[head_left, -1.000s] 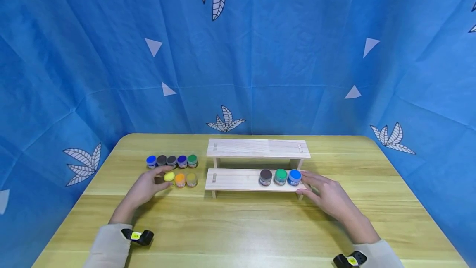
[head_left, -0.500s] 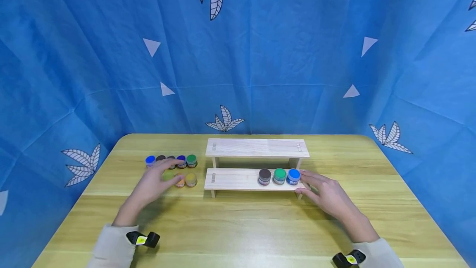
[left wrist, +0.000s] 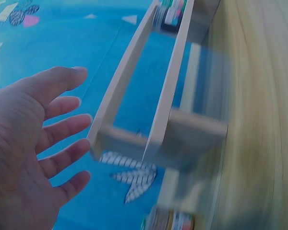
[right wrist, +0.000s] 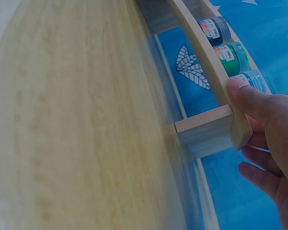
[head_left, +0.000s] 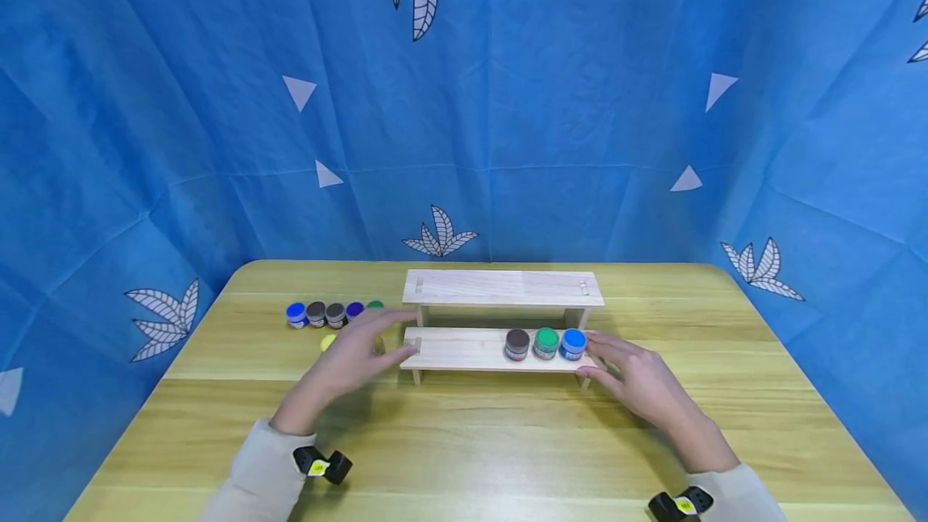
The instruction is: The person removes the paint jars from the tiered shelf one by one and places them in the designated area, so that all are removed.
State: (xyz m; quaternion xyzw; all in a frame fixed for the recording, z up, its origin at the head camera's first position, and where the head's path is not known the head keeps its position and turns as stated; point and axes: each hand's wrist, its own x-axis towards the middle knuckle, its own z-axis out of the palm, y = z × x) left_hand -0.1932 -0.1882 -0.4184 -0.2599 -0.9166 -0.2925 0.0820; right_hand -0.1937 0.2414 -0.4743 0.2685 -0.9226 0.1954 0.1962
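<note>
A two-tier wooden shelf (head_left: 457, 351) stands on the table, with a dark paint jar (head_left: 517, 345), a green paint jar (head_left: 546, 343) and a blue paint jar (head_left: 573, 345) on the right half of its lower board. My right hand (head_left: 634, 373) grips that board's right end beside the blue jar; its thumb (right wrist: 240, 86) lies on the front edge. My left hand (head_left: 357, 354) hovers by the shelf's left end, fingers spread and holding nothing. In the left wrist view its fingertips (left wrist: 84, 146) come close to the board's corner.
Left of the shelf stands a back row of several small paint jars (head_left: 336, 315). A yellow jar (head_left: 329, 341) shows in front of them; my left hand covers most of the other front jars. A blue patterned cloth (head_left: 464, 103) hangs behind the table.
My left hand has left the yellow jar and moved right, over the front jars, to the shelf's left end. The right hand and the jars on the shelf stay in place.
</note>
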